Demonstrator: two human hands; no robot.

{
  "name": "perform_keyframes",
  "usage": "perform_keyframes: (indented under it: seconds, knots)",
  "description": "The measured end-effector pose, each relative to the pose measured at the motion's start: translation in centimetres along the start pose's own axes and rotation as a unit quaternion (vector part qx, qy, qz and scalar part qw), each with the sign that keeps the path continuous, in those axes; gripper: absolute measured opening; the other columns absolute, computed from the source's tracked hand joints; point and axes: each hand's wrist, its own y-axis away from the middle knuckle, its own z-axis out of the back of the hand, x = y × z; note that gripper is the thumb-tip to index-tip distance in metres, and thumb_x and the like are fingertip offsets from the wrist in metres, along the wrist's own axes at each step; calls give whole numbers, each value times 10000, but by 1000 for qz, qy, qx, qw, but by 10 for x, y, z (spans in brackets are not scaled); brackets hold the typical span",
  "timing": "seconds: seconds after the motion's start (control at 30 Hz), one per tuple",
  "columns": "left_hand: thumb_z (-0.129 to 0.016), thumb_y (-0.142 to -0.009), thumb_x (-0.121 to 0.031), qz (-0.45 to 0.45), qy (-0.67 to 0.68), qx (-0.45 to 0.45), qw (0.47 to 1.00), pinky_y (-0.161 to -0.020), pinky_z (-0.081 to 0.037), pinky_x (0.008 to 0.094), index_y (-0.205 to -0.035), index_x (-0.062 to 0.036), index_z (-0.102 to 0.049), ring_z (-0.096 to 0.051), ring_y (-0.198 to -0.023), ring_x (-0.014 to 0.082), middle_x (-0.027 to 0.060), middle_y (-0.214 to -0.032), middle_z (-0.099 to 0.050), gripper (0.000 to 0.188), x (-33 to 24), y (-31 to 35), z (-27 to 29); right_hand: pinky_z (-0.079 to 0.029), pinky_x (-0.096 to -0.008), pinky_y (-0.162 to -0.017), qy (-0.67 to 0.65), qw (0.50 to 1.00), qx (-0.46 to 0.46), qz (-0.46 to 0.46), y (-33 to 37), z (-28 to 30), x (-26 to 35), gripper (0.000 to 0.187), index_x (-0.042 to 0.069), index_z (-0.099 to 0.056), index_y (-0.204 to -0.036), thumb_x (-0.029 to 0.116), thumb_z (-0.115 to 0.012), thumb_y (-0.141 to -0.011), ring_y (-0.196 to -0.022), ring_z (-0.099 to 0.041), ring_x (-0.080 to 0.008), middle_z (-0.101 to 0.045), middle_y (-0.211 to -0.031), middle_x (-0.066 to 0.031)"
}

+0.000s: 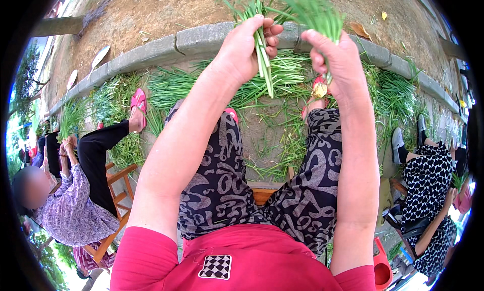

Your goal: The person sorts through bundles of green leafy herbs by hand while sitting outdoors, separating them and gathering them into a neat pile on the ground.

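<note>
My left hand (247,46) is closed around a small bunch of chives (263,59), pale cut ends pointing down toward me and green leaves away. Beside it on the right, my right hand (337,59) grips a second bunch of chives (317,13), whose leafy tops are smeared by motion and fan toward the upper left. Both hands are raised over a heap of long chives (287,71) lying on the ground between my feet. The leaf tips of the two bunches come close together or overlap; I cannot tell if they touch.
A stone kerb (201,39) runs across behind the heap, with bare soil (151,8) beyond. Loose trimmings (272,150) litter the paving. At left a person (78,210) sits on a wooden chair (118,190) holding greens; at right another seated person (428,180) has more chives (398,92) nearby.
</note>
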Motion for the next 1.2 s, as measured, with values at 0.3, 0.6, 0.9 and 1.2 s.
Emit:
perform_keyframes:
  seconds: [0.3, 0.6, 0.9, 1.2]
  knots:
    - [-612, -875, -223, -14, -18, 53, 998, -814, -488, 440, -1173, -72, -534, -567, -857, 193, 69, -942, -569, 342, 0, -1, 3, -393, -216, -416, -319, 948, -8, 21, -10, 21, 5, 166, 13, -544, -936, 49, -654, -818, -534, -518, -109, -599, -770, -67]
    - [-628, -864, -252, -6, -40, 76, 996, -878, -466, 492, -1238, -108, -494, -572, -1005, 228, 65, -1064, -582, 423, 2, 3, -4, -358, -187, -407, 27, 999, 35, 17, -1, -3, -4, 270, 19, -560, -915, 143, -739, -756, -484, -465, -49, -555, -682, -3]
    - [-655, -849, -220, -24, -107, 61, 992, -720, -471, 343, -1128, -98, -585, -551, -825, 140, 8, -910, -576, 312, 2, 4, -4, -330, -185, -426, 131, 989, 63, 30, 2, -4, -8, 314, 39, -547, -941, 179, -750, -746, -505, -442, -41, -514, -662, 27]
    - [-686, -825, -226, -34, -149, 11, 988, -584, -454, 250, -1037, -56, -623, -542, -701, 106, -8, -797, -577, 279, 0, 6, -5, -393, -195, -467, 58, 997, 41, -28, 0, -1, -5, 212, 31, -556, -921, 147, -666, -781, -561, -489, -59, -554, -714, 1]
